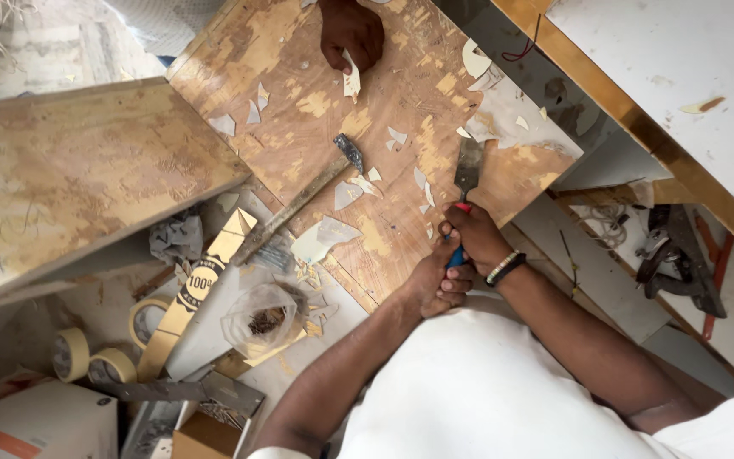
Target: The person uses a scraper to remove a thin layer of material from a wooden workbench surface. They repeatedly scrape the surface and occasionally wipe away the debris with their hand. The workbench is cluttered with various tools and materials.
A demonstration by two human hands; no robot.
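Note:
My left hand (435,285) and my right hand (479,238) both grip the red and blue handle of a scraper chisel (467,170). Its flat blade rests on a worn plywood board (316,93), at the edge of a patch of white laminate (511,115). Several white laminate chips (346,194) lie scattered over the board. A hammer (303,200) lies on the board left of the chisel. Another person's hand (350,30) at the board's far edge holds a white shard (352,81).
A second wooden panel (70,170) leans at the left. Below it lie rolls of masking tape (71,354), a yellow and black cardboard strip (189,293) and a plastic bag of small fasteners (261,319). Dark metal tools (673,255) sit at the right, under a white panel (690,59).

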